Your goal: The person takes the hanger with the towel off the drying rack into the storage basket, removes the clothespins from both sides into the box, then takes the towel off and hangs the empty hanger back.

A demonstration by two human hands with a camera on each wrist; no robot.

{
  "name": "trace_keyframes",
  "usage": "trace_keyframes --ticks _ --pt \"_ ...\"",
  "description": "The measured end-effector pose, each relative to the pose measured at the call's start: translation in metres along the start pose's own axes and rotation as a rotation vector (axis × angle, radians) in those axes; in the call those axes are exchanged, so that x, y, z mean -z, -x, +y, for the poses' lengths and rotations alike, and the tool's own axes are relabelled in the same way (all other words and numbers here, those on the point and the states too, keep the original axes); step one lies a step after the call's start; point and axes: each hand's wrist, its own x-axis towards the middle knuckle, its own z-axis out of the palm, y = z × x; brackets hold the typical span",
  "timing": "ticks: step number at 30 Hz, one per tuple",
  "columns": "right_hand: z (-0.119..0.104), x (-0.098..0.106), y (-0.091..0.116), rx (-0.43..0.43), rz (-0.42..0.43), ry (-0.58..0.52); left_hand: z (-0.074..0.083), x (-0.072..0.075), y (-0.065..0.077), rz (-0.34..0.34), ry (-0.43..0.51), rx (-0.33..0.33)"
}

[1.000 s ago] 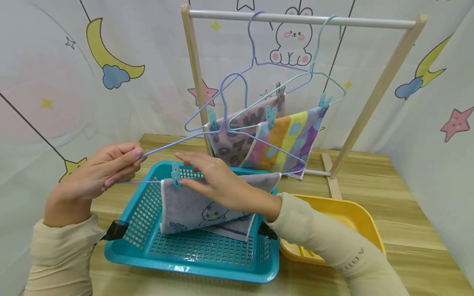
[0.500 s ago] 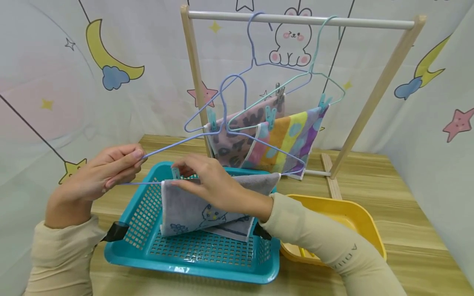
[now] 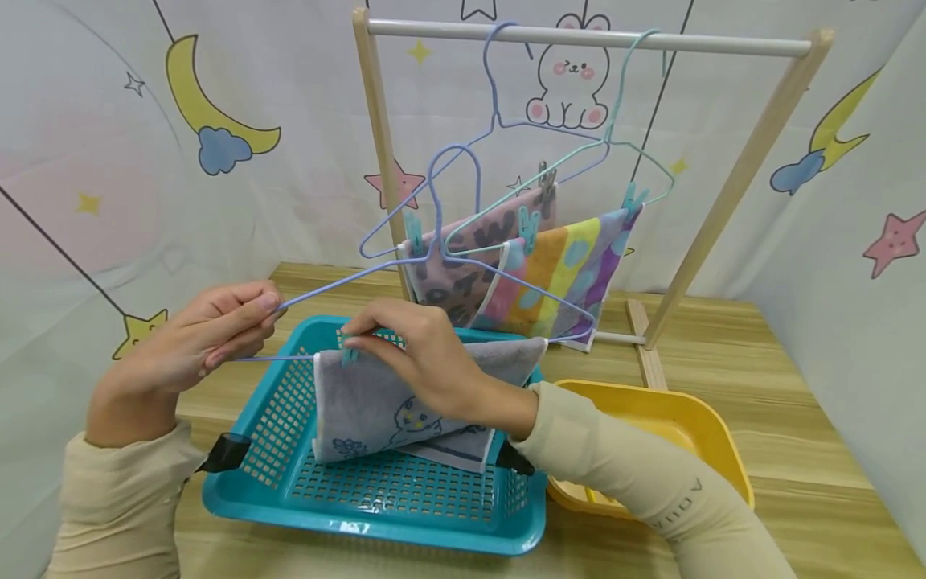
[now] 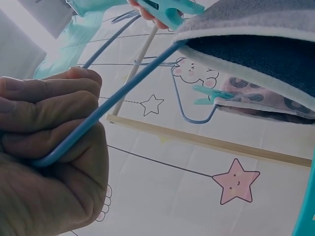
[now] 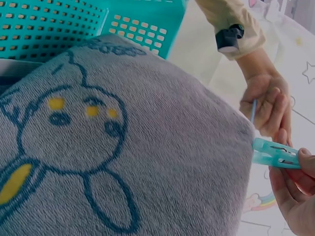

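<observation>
My left hand [image 3: 210, 334] grips the left end of a blue wire hanger [image 3: 340, 283], its fingers curled round the wire in the left wrist view. Over the hanger's lower bar drapes a grey towel [image 3: 362, 410] with a blue-outlined animal drawing, hanging above the turquoise basket. Near the towel's top left corner my right hand [image 3: 427, 354] pinches a teal clothespin [image 3: 350, 352] between thumb and fingers. In the right wrist view that clothespin [image 5: 275, 153] reaches the towel's edge; how far its prongs bite over the cloth is hard to tell.
The turquoise basket [image 3: 376, 527] stands below the hands. A yellow tray [image 3: 712, 426] sits to its right. Behind rises a drying rack [image 3: 687, 40] with two hangers, bearing a pink patterned towel [image 3: 456, 281] and a striped towel [image 3: 571, 273], both clipped with clothespins.
My right fingers were spread round the clothespin on the towel, then pinched it and raised it slightly. Now the clothespin is lower and a little further right. The left hand stays put.
</observation>
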Motion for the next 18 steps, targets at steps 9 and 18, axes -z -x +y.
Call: trace_keyframes --ticks 9,18 --pt "-0.001 0.014 0.008 -0.032 0.018 -0.003 -0.001 -0.001 0.0 0.008 0.012 -0.008" --pt "-0.004 0.031 0.027 -0.036 -0.016 -0.018 -0.002 -0.002 -0.001 -0.006 0.055 -0.003"
